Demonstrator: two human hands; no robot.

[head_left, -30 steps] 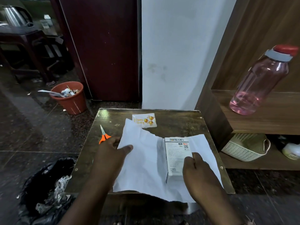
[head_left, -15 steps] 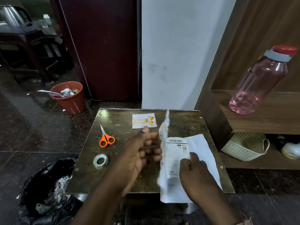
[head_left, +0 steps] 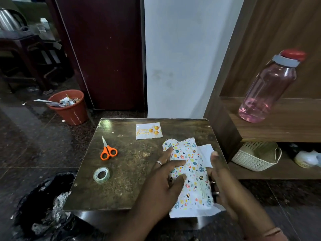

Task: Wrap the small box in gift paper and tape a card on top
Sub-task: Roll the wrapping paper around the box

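- Currently folded over the small box: white gift paper with a printed pattern of coloured balloons and hearts, patterned side up, on the right part of the dark worn wooden table. Box itself fully covered, not visible.
- White underside of the paper showing at the far right corner and along the near edge, which overhangs the table's front edge.
- Left hand resting on the folded flap: fingers extended and spread, grip open and flat, pressing the paper down. Ring on one finger.
- Right hand against the right side of the wrapped bundle: fingers mostly straight and pointing away, grip relaxed, touching the paper edge rather than clasping it.
- White rectangular "Happy Birthday" card with gold balloons, flat on the far part of the table, just beyond the paper, not touching it.
- Orange-handled scissors, closed, on the left part of the table, blades pointing away.
- Clear tape roll lying flat, near the scissors on the side toward the person.
- Terracotta plastic waste bin with scraps on the floor, far left.
- Black rubbish bag on the floor beside the table's near left corner.
- Pink transparent bottle with red cap on the wooden shelf at right; white woven basket on the shelf below.
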